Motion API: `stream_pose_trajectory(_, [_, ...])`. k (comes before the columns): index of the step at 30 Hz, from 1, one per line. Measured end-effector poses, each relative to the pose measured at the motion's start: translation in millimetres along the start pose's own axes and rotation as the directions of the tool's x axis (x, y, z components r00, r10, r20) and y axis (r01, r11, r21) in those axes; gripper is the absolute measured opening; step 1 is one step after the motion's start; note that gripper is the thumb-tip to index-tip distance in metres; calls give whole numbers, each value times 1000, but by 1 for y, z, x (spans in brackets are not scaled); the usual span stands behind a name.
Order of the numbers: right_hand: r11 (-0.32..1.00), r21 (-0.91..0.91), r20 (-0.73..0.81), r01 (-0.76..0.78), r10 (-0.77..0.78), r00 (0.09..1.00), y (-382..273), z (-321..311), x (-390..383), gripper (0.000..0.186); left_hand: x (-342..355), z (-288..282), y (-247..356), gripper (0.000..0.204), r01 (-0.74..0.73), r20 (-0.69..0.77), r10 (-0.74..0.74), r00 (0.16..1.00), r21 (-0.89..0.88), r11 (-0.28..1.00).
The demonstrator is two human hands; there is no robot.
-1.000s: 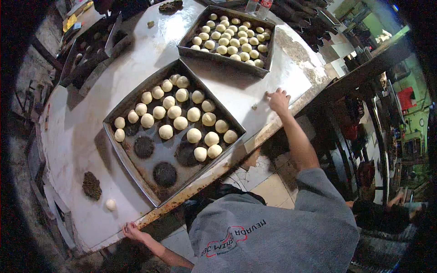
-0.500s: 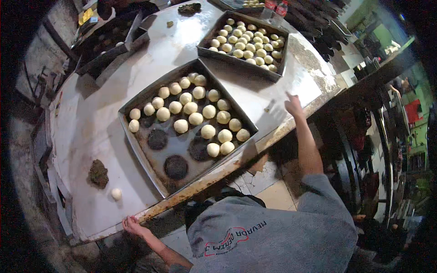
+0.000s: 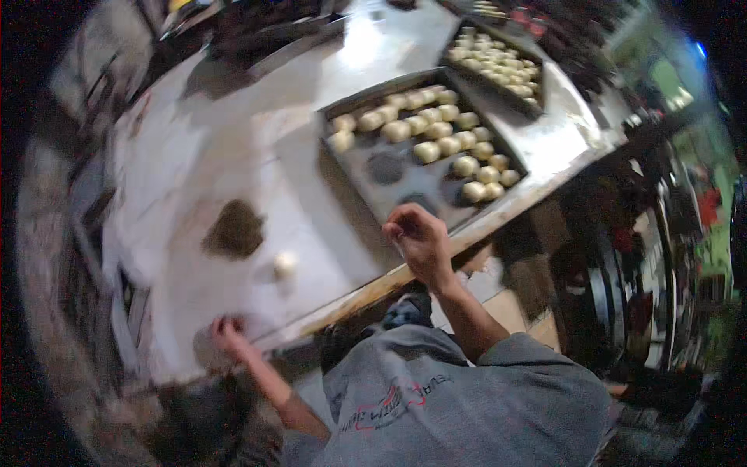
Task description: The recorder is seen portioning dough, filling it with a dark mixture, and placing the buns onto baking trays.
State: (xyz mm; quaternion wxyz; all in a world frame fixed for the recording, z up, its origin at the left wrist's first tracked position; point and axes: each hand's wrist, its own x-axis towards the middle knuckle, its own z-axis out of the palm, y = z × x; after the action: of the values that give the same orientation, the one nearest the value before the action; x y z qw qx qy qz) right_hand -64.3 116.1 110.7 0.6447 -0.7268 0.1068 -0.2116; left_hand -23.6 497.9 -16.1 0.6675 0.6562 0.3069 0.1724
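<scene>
Dough ball (image 3: 285,265) sits loose on the pale tabletop (image 3: 175,288), just beyond the blurred left hand (image 3: 227,334), whose grip I cannot make out; it looks light, soft and easily dented, so cupping low around its sides should suit it better than pinching. The right hand (image 3: 422,240) hangs curled narrow by the dark tray (image 3: 401,186), any contents hidden, with more balls (image 3: 438,130) inside and a second tray (image 3: 487,88) farthest off
</scene>
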Motion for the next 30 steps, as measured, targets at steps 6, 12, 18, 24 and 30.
stream_pose_trajectory(6, [981, -62, 99, -182, 188, 977, 23, 121, -12, 11, 18, -15, -48, 24, -115, 241, 99, 965, 51, 992])
stream_pose_trajectory(12, [932, -150, 46, -331, 341, 939, 55, 147, -5, 15, 12, -21, -6, 12, 78, 402, -22, 916, -125, 989])
stream_pose_trajectory(18, [959, -282, 207, -7, 68, 976, 58, 197, 21, 28, 35, -12, -15, 13, 87, 468, 24, 883, -215, 973])
stream_pose_trajectory(24, [795, -471, 428, 383, -174, 887, 80, 257, 48, 39, 44, 2, 13, 11, 173, 527, -147, 837, 0, 985])
stream_pose_trajectory(30, [430, -735, 533, 524, -111, 839, 91, 265, 21, 40, 55, -10, 36, 14, 258, 728, -283, 624, 150, 954])
